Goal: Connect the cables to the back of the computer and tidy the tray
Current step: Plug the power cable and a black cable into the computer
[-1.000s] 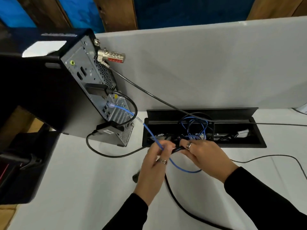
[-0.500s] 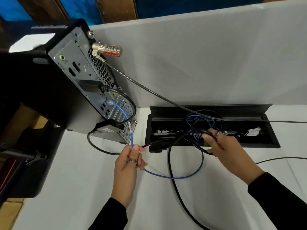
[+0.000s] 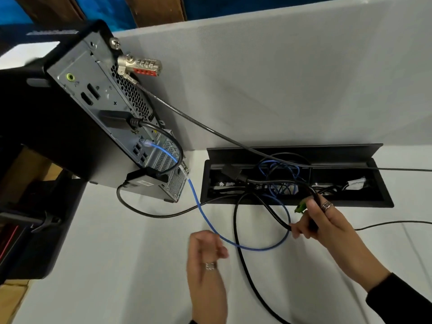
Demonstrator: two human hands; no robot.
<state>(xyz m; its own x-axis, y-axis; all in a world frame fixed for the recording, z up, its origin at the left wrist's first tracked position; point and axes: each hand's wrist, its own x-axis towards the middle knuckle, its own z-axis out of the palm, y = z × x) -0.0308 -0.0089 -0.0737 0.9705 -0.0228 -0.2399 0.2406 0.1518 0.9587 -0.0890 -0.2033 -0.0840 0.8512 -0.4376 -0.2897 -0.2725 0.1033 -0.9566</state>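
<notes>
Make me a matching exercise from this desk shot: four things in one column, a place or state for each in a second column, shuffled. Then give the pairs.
Things:
1. blue cable
2. combination lock
3. thick black cable
4. cable tray

Places or states:
A. recessed in the desk, lid open
B. gripped by the right hand
C. plugged into the computer back, looping over the desk
D. fixed at the computer's top rear corner

Pairs: 1-C, 2-D, 3-B, 4-A
</notes>
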